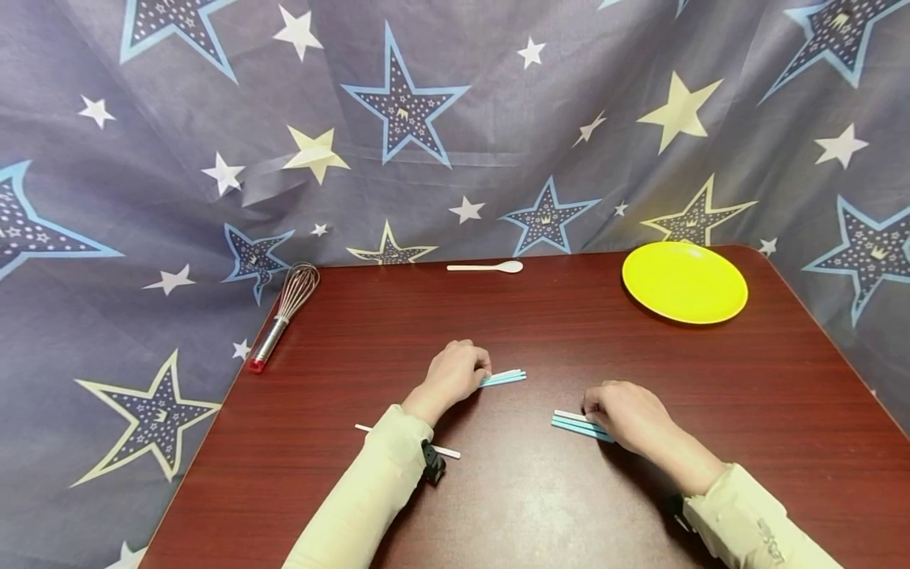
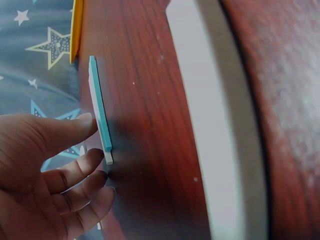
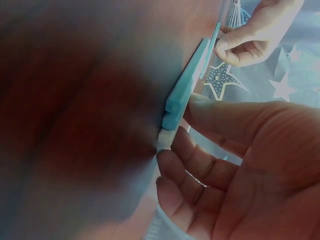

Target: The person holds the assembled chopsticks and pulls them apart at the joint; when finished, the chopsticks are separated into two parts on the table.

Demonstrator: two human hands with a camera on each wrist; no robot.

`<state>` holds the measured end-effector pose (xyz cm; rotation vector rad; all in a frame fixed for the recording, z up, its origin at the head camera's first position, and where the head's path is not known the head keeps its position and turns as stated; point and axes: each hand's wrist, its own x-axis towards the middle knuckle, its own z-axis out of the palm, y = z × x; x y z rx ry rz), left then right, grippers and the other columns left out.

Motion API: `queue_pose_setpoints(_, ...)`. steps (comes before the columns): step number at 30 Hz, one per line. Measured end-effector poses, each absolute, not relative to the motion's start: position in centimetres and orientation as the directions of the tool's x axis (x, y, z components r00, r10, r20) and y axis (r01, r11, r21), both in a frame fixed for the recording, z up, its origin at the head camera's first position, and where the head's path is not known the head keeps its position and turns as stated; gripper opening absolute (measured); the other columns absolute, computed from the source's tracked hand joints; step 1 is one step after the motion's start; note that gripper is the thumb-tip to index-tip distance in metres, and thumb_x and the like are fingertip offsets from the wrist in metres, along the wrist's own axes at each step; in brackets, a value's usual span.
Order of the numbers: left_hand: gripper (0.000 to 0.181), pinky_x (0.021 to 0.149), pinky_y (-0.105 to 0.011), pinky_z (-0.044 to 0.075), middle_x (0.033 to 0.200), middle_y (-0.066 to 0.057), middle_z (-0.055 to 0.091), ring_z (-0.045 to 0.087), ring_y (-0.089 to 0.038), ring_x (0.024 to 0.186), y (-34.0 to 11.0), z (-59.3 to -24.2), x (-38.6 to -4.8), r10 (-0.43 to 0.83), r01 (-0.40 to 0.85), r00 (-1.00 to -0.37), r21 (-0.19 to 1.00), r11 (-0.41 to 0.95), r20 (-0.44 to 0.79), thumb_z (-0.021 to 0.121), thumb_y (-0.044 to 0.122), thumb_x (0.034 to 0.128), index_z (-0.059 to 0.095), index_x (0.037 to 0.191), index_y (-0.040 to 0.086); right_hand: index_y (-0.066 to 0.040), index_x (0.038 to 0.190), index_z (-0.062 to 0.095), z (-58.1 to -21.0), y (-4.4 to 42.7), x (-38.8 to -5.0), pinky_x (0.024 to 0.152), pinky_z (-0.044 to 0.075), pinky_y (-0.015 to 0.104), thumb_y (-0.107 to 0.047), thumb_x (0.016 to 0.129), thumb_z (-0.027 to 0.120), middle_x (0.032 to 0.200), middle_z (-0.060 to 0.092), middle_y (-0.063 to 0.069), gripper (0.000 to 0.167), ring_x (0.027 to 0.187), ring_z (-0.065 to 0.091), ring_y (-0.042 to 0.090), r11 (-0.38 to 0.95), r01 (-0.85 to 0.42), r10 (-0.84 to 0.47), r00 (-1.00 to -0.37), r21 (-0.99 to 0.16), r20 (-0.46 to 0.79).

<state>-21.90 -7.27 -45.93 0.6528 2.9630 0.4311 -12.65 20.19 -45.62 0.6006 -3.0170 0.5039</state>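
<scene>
My left hand (image 1: 456, 370) is at mid-table, its thumb and bent fingers pinching a white stick (image 2: 108, 160) at its near end. Light-blue sticks (image 1: 506, 379) lie alongside that one on the wood. To the right, my right hand (image 1: 629, 415) has its thumb and fingertips on another white stick (image 1: 569, 415), which it pinches. Two light-blue sticks (image 1: 577, 427) lie side by side right against it. Fingers hide part of both bundles. A single white stick (image 1: 448, 452) lies under the left wrist, partly covered by the sleeve.
On the dark red wooden table (image 1: 554, 514), a wire whisk (image 1: 284, 312) with a red-tipped handle lies along the left edge. A white spoon (image 1: 490, 267) is at the back edge. At back right sits a yellow plate (image 1: 684, 283). A star-patterned cloth (image 1: 455, 182) hangs behind.
</scene>
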Motion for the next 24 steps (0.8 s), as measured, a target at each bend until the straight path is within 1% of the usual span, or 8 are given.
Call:
queue_pose_setpoints(5, 0.014, 0.065, -0.036, 0.047, 0.082, 0.004, 0.056, 0.058, -0.022, 0.086, -7.8, -46.2, -21.9, 0.395, 0.378, -0.919, 0.297, 0.877, 0.003, 0.071, 0.029, 0.0882, 0.065, 0.077, 0.024, -0.021, 0.076, 0.065, -45.7, 20.2, -12.6, 0.057, 0.043, 0.031, -0.008, 0.078, 0.077, 0.072, 0.059, -0.010, 0.018, 0.066, 0.053, 0.010, 0.867, -0.390, -0.378, -0.920, -0.309, 0.100)
queue_pose_setpoints(10, 0.009, 0.064, -0.036, 0.046, 0.080, 0.005, 0.054, 0.057, -0.019, 0.080, -8.7, -46.3, -21.6, 0.383, 0.369, -0.924, 0.312, 0.876, 0.018, 0.069, 0.029, 0.0899, 0.067, 0.083, 0.023, -0.021, 0.076, 0.065, -45.8, 20.2, -12.6, 0.056, 0.042, 0.030, -0.008, 0.078, 0.077, 0.071, 0.057, -0.010, 0.018, 0.064, 0.051, 0.009, 0.865, -0.396, -0.383, -0.918, -0.309, 0.107)
queue_pose_setpoints(13, 0.008, 0.066, -0.037, 0.047, 0.080, 0.006, 0.055, 0.059, -0.019, 0.081, -9.4, -46.1, -21.1, 0.382, 0.372, -0.924, 0.313, 0.874, 0.032, 0.069, 0.029, 0.0893, 0.068, 0.085, 0.022, -0.021, 0.076, 0.065, -45.8, 20.2, -12.6, 0.056, 0.042, 0.030, -0.008, 0.078, 0.077, 0.071, 0.057, -0.010, 0.018, 0.064, 0.051, 0.009, 0.863, -0.398, -0.385, -0.917, -0.310, 0.104)
queue_pose_setpoints(18, 0.008, 0.068, -0.037, 0.048, 0.079, 0.005, 0.055, 0.059, -0.020, 0.080, -10.8, -45.8, -20.0, 0.397, 0.393, -0.916, 0.325, 0.860, 0.056, 0.072, 0.027, 0.0866, 0.068, 0.083, 0.022, -0.020, 0.079, 0.068, -45.7, 20.3, -12.6, 0.058, 0.044, 0.032, -0.010, 0.081, 0.075, 0.073, 0.059, -0.010, 0.013, 0.067, 0.055, 0.011, 0.863, -0.400, -0.390, -0.916, -0.308, 0.099)
queue_pose_setpoints(24, 0.009, 0.071, -0.036, 0.047, 0.077, 0.008, 0.055, 0.057, -0.015, 0.077, -13.1, -45.6, -18.7, 0.443, 0.440, -0.893, 0.346, 0.828, 0.075, 0.074, 0.027, 0.0850, 0.066, 0.081, 0.023, -0.021, 0.082, 0.070, -45.6, 20.1, -12.8, 0.060, 0.047, 0.035, -0.016, 0.084, 0.074, 0.075, 0.062, -0.008, 0.007, 0.069, 0.059, 0.013, 0.870, -0.393, -0.382, -0.919, -0.297, 0.096)
